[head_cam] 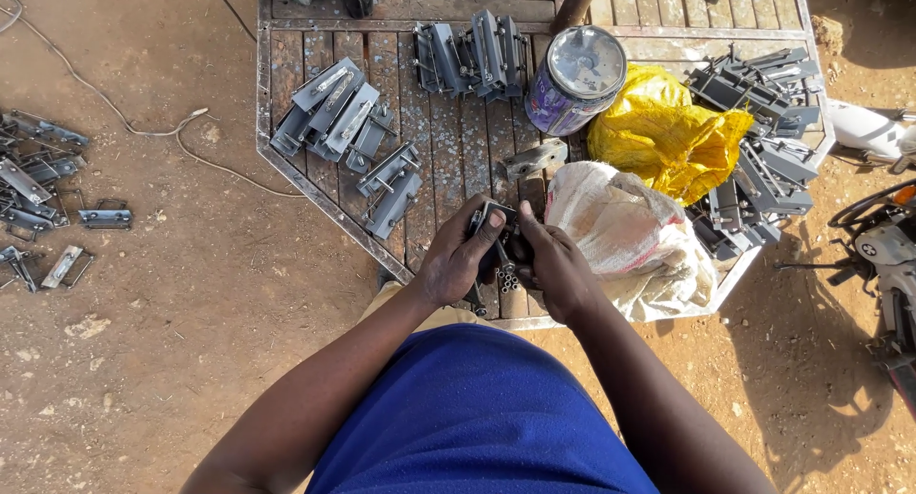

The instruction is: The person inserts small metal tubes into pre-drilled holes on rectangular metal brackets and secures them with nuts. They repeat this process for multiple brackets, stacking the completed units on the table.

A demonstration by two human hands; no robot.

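Setting: outdoor workshop on bare reddish dirt, seen from above; a metal-framed slatted surface (286, 84) stands in front of a person in a blue shirt.
Left hand (456, 257): closed around a small grey metal bracket (492, 213), thumb pressed on its top edge.
Right hand (556, 265): curled against the same bracket from the other side, fingers wrapped below it; both hands hold it just above the near edge of the surface.
Under the hands: short metal tubes (509, 282) stand bunched on end, touching the knuckles.
Risk, as a judgement: the bracket edges look sharp, so a slip of the thumb could cut it; a nudge could also tip the tubes off the near edge into the dirt.
Just right: a white woven sack (630, 232) lies slumped against the right wrist, crowding that side.
Beyond the sack: a crumpled yellow bag (668, 132) and a paint tin (575, 76) tilted on its side.
Further out: stacks of grey brackets (339, 108) sit left, centre-back and far right on the surface.
On the ground, left: more loose brackets (38, 184) and a thin cable (124, 122) that could catch a foot.
Far right: part of a motorbike (883, 236).
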